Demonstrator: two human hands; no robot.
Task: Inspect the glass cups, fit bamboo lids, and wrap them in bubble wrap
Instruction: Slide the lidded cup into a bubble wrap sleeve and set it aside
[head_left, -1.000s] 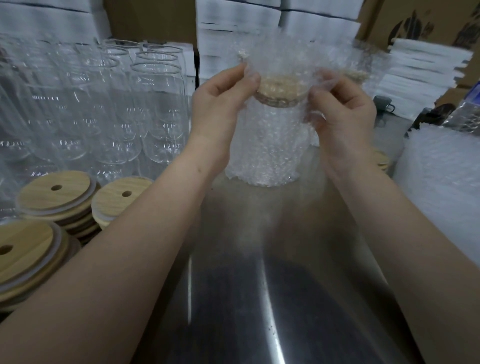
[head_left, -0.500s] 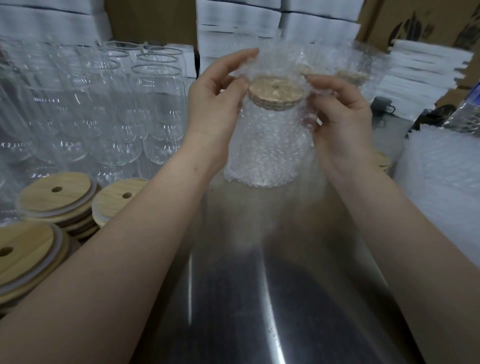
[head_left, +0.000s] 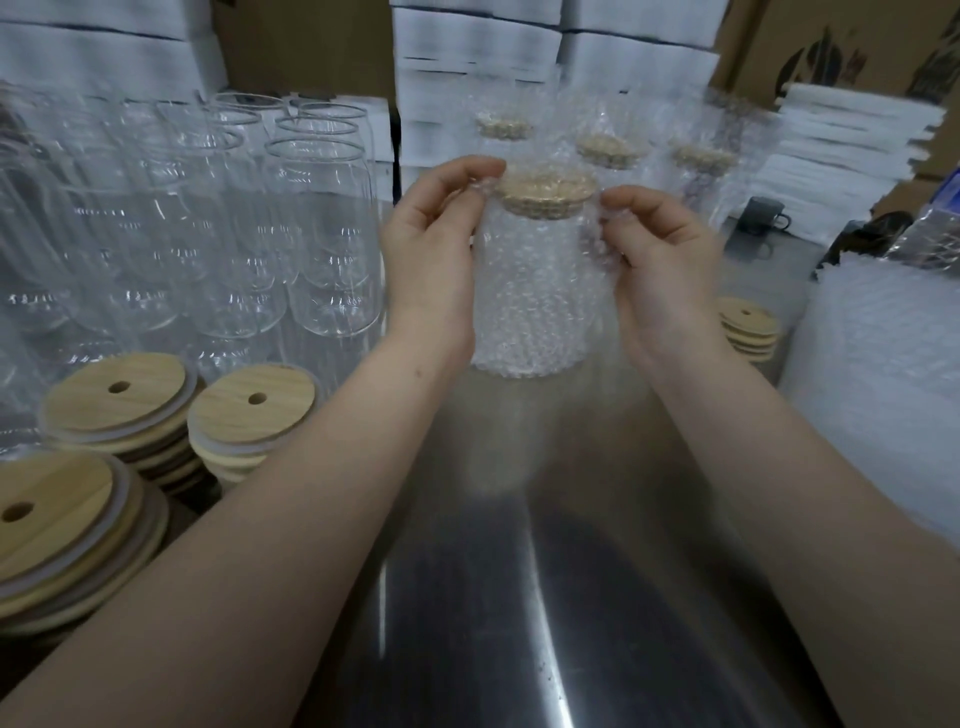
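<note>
Over the steel surface (head_left: 467, 597), a glass cup (head_left: 530, 270) is held upright; its bubble wrap (head_left: 535, 322) is pinched beside the bamboo lid (head_left: 545, 188) by the curled fingers (head_left: 470, 169) of left hand (head_left: 426, 249) and right hand (head_left: 670, 260).

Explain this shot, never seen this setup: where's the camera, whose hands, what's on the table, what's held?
No machine: a person's bare hands, filmed by a wide-angle camera worn on the head, looking down. The left hand and right hand each pinch the bubble wrap around a glass cup closed with a bamboo lid, on a metal table. To the left stand unwrapped glasses and stacks of spare lids; behind are three wrapped cups; at the right, a pile of wrap sheets.
</note>
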